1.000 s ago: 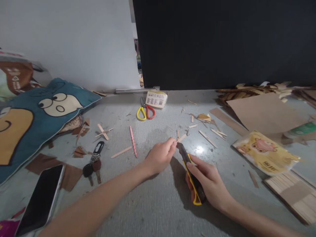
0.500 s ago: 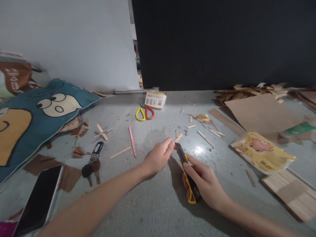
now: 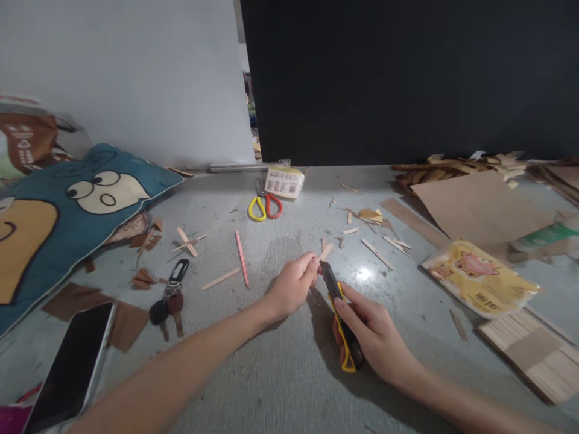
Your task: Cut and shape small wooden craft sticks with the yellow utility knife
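Observation:
Between the fingertips of my left hand (image 3: 294, 283) is a pale wooden craft stick (image 3: 326, 252), its far end poking out past the thumb. A yellow and black utility knife (image 3: 344, 325) lies in the grip of my right hand (image 3: 375, 328). Its front end is right beside the stick and my left fingertips; whether the blade touches the wood is too small to tell. Small wood offcuts (image 3: 350, 231) and cut stick pieces (image 3: 377, 254) lie on the grey tabletop just beyond both hands.
Scissors (image 3: 265, 208) and a small packet (image 3: 284, 182) lie at the back. To the left are a pink pencil (image 3: 242, 259), keys (image 3: 167, 308), a phone (image 3: 70, 367) and a blue cushion (image 3: 81, 211). On the right are a yellow packet (image 3: 482, 277) and a craft stick bundle (image 3: 534, 355).
Very little differs. The utility knife and the stick's free end have shifted slightly to the left; both hands keep their holds.

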`<state>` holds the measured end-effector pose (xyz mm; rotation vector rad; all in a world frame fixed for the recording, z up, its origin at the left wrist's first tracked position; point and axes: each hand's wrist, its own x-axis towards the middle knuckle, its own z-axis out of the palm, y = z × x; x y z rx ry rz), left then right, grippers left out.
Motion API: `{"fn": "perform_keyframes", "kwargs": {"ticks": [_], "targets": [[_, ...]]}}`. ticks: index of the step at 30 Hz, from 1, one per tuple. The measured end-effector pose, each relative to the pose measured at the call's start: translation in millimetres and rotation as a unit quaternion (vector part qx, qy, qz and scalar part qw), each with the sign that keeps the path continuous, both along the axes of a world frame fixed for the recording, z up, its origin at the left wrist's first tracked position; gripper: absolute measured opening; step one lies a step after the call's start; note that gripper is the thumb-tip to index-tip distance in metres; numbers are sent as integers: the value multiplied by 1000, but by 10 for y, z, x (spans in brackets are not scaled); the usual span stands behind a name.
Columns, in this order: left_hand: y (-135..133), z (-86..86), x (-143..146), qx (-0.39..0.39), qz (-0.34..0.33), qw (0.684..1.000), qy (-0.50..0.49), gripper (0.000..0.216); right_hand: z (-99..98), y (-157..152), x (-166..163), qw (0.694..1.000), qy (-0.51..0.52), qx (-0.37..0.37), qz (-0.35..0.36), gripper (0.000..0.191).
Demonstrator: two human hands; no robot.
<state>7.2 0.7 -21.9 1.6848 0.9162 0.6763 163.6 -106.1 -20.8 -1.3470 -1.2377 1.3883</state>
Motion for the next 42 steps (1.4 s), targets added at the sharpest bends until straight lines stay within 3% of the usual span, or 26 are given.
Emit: {"fn": "perform_keyframes", "kwargs": {"ticks": [11, 20, 37, 42], "targets": [[10, 17, -10, -26, -14, 999, -33, 41, 108, 16, 12, 993, 99, -69, -6, 45], [-6, 13, 14, -1, 23, 1000, -1, 41, 55, -36, 16, 998, 56, -7, -7, 47], [-24, 35, -3, 42, 6, 999, 22, 41, 48, -5, 5, 999, 41, -22, -10, 43], [-39, 28, -33, 91, -1, 992, 91, 36, 51, -9, 2, 999, 37, -25, -13, 44]]}}
